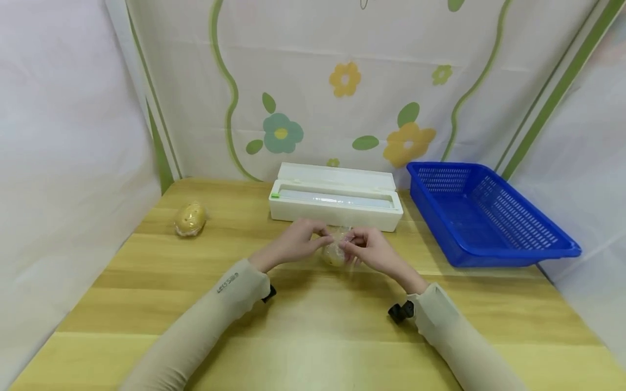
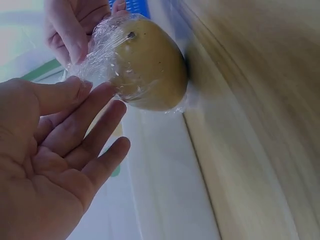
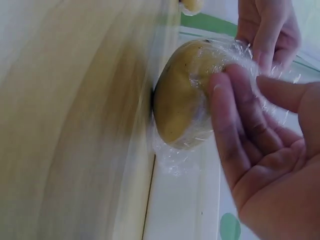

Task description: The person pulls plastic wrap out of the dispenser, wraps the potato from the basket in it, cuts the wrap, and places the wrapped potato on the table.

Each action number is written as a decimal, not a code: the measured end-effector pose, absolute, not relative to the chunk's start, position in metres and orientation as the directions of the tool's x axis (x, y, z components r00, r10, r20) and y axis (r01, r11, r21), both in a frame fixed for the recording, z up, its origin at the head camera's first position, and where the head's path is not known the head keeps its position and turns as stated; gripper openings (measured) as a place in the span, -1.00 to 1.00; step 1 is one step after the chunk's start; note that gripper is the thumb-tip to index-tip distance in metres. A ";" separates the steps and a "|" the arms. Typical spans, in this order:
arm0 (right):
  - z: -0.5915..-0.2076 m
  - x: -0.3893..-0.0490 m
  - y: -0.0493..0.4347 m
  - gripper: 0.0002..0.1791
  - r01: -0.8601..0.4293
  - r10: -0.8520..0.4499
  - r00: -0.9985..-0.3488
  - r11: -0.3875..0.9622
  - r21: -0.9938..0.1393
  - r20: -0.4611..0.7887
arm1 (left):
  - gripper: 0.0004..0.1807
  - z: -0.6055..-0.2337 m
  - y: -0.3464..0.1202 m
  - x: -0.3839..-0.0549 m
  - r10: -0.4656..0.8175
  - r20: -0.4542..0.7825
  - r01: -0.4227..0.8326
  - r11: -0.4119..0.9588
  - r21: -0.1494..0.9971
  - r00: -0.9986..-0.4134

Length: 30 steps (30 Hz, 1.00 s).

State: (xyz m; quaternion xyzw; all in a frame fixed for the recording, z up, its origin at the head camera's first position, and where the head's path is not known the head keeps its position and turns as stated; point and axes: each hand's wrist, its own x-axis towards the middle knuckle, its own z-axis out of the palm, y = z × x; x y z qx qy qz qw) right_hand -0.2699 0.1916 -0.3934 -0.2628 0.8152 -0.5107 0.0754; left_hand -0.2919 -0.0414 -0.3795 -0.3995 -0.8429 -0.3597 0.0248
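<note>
A yellow-brown potato sits on the wooden table, partly covered by clear cling film. Its film is gathered into a bunch on top, where both hands meet. My left hand pinches the gathered film between thumb and forefinger, the other fingers spread out beside the potato. From the other side, my right hand pinches the film with thumb and fingertips, close against the potato. In the head view, the hands and film hide much of the potato.
Behind the hands stands a white cling film box, lid raised, with a roll inside. A blue slotted basket is at the right. Another film-wrapped potato lies at the left. A flowered curtain hangs behind the table.
</note>
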 end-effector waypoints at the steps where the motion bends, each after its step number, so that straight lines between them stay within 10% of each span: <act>1: -0.393 -0.270 0.192 -0.77 -0.324 -0.486 -0.864 0.343 -0.882 0.128 | -0.90 -0.379 -0.039 -0.294 0.645 0.312 0.664 0.419 0.620 -0.698; 7: -0.395 -0.269 0.192 -0.73 -0.234 -0.323 -0.942 0.440 -0.867 0.091 | -0.84 -0.391 -0.032 -0.298 0.531 0.271 0.514 0.386 0.766 -0.803; 12: -0.391 -0.267 0.191 -0.67 -0.388 -0.213 -0.921 0.576 -0.720 0.326 | -0.63 -0.395 -0.027 -0.298 0.479 0.322 0.505 0.324 0.800 -0.817; 20: -0.389 -0.272 0.194 -0.96 -0.601 -0.413 -0.799 0.591 -0.538 0.438 | -0.92 -0.386 -0.029 -0.299 0.579 0.315 0.613 0.439 0.657 -0.752; 30: -0.388 -0.271 0.195 -0.91 -0.586 -0.483 -0.806 0.575 -0.571 0.342 | -0.56 -0.378 -0.039 -0.296 0.639 0.295 0.683 0.524 0.509 -0.711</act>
